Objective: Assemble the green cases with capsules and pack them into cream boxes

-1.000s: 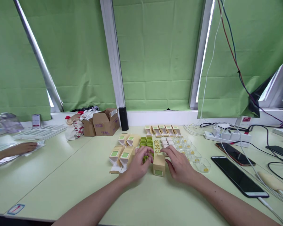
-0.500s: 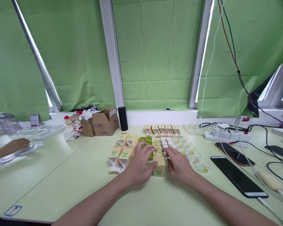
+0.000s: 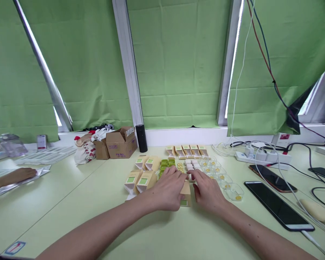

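In front of me a small cardboard box (image 3: 186, 199) with a green label stands on the table. My left hand (image 3: 170, 189) is closed over its left side and top, hiding much of it. At the back upper edge, the bent fingers of my right hand (image 3: 209, 188) rest on the box, while its thumb stays apart from the right side. A white piece shows under the right fingertips; whether it is a flap or a cube I cannot tell. Behind my hands are green square trays (image 3: 167, 163), small yellow pieces (image 3: 180, 167) and white cubes (image 3: 193, 164).
Open-ended labelled boxes (image 3: 144, 179) stand left, and more boxes (image 3: 188, 151) form a back row. Clear cups (image 3: 235, 192) with yellow centres lie right, near phones (image 3: 278, 206) and a power strip (image 3: 262, 157). Far left, another person's hand (image 3: 23, 174) rests on plastic packets.
My left hand has moved right and over the box, covering more of its top and left side. The right hand stays close to the box's right side.
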Motion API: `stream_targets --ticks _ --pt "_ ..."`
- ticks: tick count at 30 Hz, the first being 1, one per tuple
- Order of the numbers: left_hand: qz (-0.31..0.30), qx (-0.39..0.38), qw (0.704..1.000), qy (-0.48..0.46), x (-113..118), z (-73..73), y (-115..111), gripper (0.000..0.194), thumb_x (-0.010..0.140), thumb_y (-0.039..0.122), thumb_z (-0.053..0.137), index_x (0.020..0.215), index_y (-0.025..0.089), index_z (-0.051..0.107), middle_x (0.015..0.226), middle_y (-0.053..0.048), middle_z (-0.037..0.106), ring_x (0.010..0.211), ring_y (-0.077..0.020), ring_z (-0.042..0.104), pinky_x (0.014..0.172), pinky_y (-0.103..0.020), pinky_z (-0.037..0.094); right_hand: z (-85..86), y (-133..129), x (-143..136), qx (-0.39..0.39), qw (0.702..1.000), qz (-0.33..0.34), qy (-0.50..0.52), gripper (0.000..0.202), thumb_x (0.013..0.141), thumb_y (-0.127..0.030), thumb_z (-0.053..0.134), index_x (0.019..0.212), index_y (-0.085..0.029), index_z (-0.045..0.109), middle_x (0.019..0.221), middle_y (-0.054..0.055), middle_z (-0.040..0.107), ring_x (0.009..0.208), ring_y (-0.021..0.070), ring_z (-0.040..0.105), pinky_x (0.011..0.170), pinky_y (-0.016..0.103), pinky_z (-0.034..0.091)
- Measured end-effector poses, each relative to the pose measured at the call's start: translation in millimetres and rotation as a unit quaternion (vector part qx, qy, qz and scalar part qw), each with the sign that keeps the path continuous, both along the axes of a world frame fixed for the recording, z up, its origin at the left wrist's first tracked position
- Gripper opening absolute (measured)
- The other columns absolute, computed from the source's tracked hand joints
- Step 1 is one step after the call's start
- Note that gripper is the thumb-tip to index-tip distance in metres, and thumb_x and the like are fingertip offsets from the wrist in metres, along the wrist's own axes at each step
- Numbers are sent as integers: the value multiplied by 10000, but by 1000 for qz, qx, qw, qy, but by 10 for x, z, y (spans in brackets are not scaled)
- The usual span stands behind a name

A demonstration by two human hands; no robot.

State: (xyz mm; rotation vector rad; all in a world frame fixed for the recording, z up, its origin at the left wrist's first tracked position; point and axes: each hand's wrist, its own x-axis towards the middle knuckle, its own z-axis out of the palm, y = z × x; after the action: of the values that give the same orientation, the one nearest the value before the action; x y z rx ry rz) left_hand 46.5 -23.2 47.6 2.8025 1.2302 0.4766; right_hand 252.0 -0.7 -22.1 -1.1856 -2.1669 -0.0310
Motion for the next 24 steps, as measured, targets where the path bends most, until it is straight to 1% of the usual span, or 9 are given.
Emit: stream_targets --ticks 3,7,11,14,17,20,22,23,24 --pt "-9 -31 999 41 -21 122 54 353 736 196 765 1055 267 632 1005 -101 652 987 -362 566 856 -476 492 -4 10 10 6 1000 -5 -3 602 754 32 545 1296 -230 530 1157 65 701 983 238 670 630 285 345" --pt "17 -32 999 5 -155 392 315 449 803 218 719 1241 274 641 1151 -98 673 1163 -373 560 960 -471 501 -22 26 22 15 1000 -11 -10 568 793 23 537 1300 -234 529 1142 66 695 953 236 665 612 290 329" --pt "83 37 996 21 -333 716 860 509 848 208 693 1350 216 614 1322 -114 645 1256 -336 547 1084 -445 468 -24 24 12 12 1000 -19 -22 534 831 -14 555 1316 -236 525 1151 81 698 935 240 664 601 293 318" --pt "174 86 979 65 -467 843 1330 531 851 198 716 1369 178 604 1375 -131 620 1315 -328 527 1122 -409 449 -20 18 -2 6 999 -18 -25 517 848 -34 569 1318 -244 528 1163 83 700 949 247 671 608 295 334" --pt "231 87 966 75 -600 796 1728 519 836 178 739 1341 140 628 1343 -163 630 1304 -354 542 1105 -429 471 -21 14 -14 6 1000 -15 -25 510 863 -49 579 1330 -247 526 1176 87 700 961 250 676 624 298 364" --pt "275 81 954 89 -702 618 2006 536 838 220 803 1342 137 643 1365 -182 631 1336 -364 543 1108 -442 492 -28 8 -23 7 1000 -13 -27 512 867 -56 589 1338 -247 522 1185 88 700 968 253 684 641 306 391" --pt "294 80 947 98 -736 474 2132 469 927 308 774 1350 154 643 1389 -170 632 1317 -336 582 1098 -483 519 -33 4 -29 5 1000 -11 -28 510 872 -61 592 1341 -248 521 1188 87 701 983 260 690 649 310 405" --pt "303 80 944 103 -743 404 2180 422 996 367 711 1361 173 630 1406 -130 631 1273 -305 625 1065 -522 548 -34 1 -31 5 1000 -9 -29 509 875 -63 592 1343 -248 521 1189 88 702 994 263 692 653 312 412" --pt "308 82 942 106 -743 340 2222 408 1017 387 691 1364 181 630 1403 -122 637 1227 -286 658 1032 -515 578 -36 -1 -33 4 1000 -7 -29 508 876 -64 592 1344 -248 522 1190 89 703 1004 267 694 658 315 419"
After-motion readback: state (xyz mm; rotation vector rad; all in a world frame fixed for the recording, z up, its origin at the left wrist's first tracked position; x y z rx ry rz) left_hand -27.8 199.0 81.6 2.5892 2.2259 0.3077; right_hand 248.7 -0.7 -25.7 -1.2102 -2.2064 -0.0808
